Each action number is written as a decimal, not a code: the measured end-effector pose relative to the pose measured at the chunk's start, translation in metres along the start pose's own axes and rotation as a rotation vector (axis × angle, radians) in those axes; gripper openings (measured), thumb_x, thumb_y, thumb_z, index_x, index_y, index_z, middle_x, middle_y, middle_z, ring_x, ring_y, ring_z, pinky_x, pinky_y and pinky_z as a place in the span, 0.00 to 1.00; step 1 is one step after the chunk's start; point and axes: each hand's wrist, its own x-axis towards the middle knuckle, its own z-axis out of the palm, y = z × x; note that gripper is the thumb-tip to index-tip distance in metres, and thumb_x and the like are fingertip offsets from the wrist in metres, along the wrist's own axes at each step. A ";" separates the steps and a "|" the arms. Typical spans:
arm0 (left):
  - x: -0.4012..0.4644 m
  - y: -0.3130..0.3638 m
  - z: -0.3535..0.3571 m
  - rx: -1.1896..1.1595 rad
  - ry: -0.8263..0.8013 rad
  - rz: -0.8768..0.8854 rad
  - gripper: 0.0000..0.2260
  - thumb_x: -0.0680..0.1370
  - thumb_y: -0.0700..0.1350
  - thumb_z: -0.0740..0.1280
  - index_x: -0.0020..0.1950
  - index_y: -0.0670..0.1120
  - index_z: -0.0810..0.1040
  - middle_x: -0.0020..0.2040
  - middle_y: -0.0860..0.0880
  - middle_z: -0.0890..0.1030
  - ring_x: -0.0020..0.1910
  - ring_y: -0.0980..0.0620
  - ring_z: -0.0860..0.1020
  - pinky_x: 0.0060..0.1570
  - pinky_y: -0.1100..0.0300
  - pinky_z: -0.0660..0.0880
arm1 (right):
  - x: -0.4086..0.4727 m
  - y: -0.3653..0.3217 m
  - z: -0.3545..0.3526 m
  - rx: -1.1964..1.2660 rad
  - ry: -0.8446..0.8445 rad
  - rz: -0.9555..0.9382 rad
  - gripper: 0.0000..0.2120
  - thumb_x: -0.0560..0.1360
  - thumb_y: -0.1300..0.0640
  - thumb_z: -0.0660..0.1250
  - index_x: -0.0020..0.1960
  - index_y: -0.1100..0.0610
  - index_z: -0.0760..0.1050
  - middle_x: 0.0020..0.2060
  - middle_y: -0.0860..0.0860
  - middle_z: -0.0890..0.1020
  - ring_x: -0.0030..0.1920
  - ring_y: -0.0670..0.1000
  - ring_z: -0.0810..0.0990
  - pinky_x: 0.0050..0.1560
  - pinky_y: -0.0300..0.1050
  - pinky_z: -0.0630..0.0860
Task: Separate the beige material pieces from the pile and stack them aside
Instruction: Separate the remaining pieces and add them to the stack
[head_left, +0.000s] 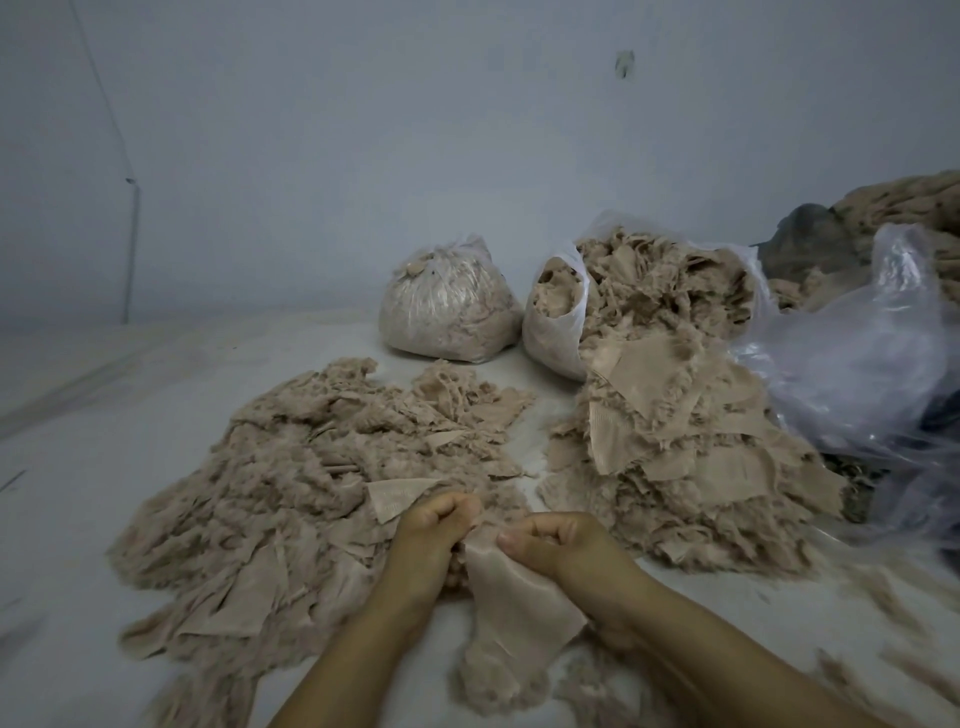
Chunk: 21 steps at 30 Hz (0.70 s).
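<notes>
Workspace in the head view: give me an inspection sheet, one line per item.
Surface: pale floor, strewn with beige fibre scraps.
Job's things: loose pile at left; stacked pieces at right; one beige piece held in both hands.
Clutter: tied bag, open bag, empty clear bag.
Grippers: left hand and right hand pinch the piece.
Cables: thin line along the left wall.
Surroundings: plain grey-blue wall.
</notes>
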 end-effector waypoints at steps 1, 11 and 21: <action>0.000 -0.001 0.000 -0.002 0.013 -0.017 0.10 0.79 0.40 0.63 0.38 0.42 0.73 0.22 0.50 0.69 0.19 0.57 0.65 0.19 0.65 0.63 | 0.000 0.000 -0.001 -0.003 0.001 0.000 0.06 0.74 0.59 0.71 0.42 0.61 0.83 0.32 0.51 0.83 0.30 0.45 0.78 0.33 0.37 0.74; -0.002 -0.002 0.000 0.310 -0.135 0.133 0.09 0.74 0.44 0.71 0.33 0.50 0.78 0.29 0.56 0.76 0.29 0.62 0.73 0.32 0.68 0.68 | -0.002 -0.002 0.002 -0.309 0.022 -0.080 0.07 0.70 0.60 0.74 0.37 0.57 0.78 0.28 0.43 0.77 0.31 0.40 0.73 0.35 0.32 0.69; 0.016 -0.006 -0.015 0.457 0.292 0.263 0.11 0.78 0.38 0.65 0.35 0.41 0.74 0.25 0.55 0.71 0.26 0.57 0.67 0.28 0.64 0.67 | -0.009 -0.003 0.000 -0.256 -0.020 -0.105 0.12 0.70 0.63 0.74 0.31 0.54 0.76 0.23 0.41 0.76 0.26 0.36 0.71 0.32 0.28 0.67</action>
